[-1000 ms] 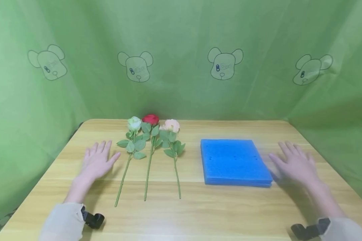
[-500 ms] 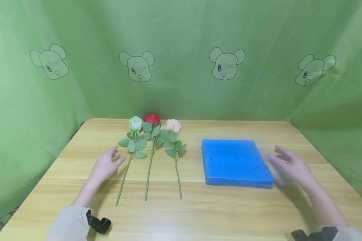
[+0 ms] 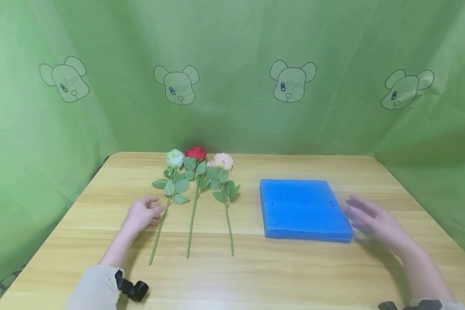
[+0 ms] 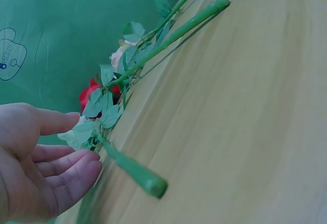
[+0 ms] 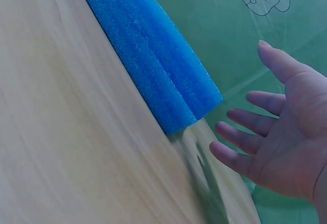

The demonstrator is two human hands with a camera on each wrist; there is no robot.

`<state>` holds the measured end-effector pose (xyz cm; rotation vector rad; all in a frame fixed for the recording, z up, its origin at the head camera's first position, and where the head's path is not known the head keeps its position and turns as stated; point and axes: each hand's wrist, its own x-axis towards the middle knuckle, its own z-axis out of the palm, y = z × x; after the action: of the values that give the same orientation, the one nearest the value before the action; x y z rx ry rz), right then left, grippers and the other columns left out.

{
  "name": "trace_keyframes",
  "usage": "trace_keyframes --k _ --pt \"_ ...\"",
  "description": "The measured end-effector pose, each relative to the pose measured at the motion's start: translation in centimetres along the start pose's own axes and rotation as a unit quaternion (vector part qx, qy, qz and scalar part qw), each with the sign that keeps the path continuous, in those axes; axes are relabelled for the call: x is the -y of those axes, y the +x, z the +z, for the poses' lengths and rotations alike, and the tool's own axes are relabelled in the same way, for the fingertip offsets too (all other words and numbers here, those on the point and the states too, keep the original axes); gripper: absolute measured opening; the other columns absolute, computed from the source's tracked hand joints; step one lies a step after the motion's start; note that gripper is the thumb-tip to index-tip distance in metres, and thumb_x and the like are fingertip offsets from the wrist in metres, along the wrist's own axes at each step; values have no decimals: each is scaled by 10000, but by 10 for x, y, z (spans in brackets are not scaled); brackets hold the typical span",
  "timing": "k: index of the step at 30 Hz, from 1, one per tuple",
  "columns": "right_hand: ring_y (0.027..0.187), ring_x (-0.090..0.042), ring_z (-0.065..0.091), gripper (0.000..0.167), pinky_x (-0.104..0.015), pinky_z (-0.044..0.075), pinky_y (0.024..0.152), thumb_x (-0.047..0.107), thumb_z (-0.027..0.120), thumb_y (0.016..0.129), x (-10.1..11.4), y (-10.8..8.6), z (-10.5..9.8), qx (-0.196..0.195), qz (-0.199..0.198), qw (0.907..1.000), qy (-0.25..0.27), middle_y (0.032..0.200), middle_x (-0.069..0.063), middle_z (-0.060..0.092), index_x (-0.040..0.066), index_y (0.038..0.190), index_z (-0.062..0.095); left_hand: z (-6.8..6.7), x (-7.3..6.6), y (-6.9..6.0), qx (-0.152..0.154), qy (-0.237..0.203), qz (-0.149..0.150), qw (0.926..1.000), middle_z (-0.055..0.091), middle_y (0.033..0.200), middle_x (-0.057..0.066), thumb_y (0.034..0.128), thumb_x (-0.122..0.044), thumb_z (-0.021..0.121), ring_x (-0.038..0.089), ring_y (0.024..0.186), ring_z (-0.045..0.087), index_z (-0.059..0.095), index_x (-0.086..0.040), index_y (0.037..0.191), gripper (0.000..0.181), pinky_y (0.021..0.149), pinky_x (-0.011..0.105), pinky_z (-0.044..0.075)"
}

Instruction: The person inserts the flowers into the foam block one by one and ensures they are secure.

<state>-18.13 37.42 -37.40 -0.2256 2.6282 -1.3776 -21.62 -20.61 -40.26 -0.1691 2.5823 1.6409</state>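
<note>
Three artificial roses lie side by side on the table: a white rose (image 3: 175, 159), a red rose (image 3: 196, 153) and a pink rose (image 3: 222, 161), blooms toward the back. My left hand (image 3: 141, 214) is beside the white rose's stem, fingers loosely bent. In the left wrist view a gap shows between thumb and fingers of that hand (image 4: 36, 168), and the stem passes just beyond the fingertips. Right of the roses lies a blue foam block (image 3: 304, 209), seemingly of stacked layers. My right hand (image 3: 376, 219) hovers at its right side; the right wrist view shows the fingers (image 5: 242, 137) spread, apart from the foam.
The wooden table (image 3: 232, 280) reaches back to a green curtain (image 3: 232, 120) with printed bear heads, which also hangs at both sides. Black wrist cameras sit at both sleeves. Bare wood lies between the pink rose and the foam, and along the front.
Both hands have lifted from lying flat with spread fingers and turned inward. My left hand has moved right to the white rose's stem, its fingers bending. The roses and foam stay in place.
</note>
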Motion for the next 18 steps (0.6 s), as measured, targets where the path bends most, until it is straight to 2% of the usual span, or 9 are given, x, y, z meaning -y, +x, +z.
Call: trace_keyframes --k 6,9,11,14,18 --pt "1293 -500 210 630 -579 342 950 333 385 1002 -2 0 5 378 297 9947 908 1507 -221 122 94 1487 61 5 0 0 -66 104 -323 9994 591 987 232 858 -108 630 233 767 617 463 124 1221 462 658 317 566" --pt "1291 -518 190 629 -601 292 971 320 394 1001 -4 0 7 465 343 9934 988 1509 -224 108 91 1487 67 8 -1 0 -104 265 -451 9986 583 949 196 831 -104 654 211 735 594 507 111 1162 420 628 299 560" --pt "1310 -511 136 633 -608 228 993 319 403 998 -6 0 8 549 455 9900 1218 1521 -205 62 119 1492 62 9 -2 1 -76 378 -493 9980 577 940 189 812 -92 667 199 708 576 519 106 1142 413 605 287 550" --pt "1323 -493 106 642 -621 181 1005 307 419 993 -9 0 9 591 461 9888 1290 1529 -189 32 121 1492 61 12 -4 1 -2 615 -480 9970 571 908 169 786 -67 681 175 660 544 523 107 1130 417 569 270 529" --pt "1325 -470 138 649 -602 194 1009 309 428 990 -10 0 11 579 400 9913 1116 1529 -188 49 86 1487 75 15 -6 3 56 941 -457 9945 561 824 133 775 -22 664 147 586 503 525 109 1127 400 531 254 506"
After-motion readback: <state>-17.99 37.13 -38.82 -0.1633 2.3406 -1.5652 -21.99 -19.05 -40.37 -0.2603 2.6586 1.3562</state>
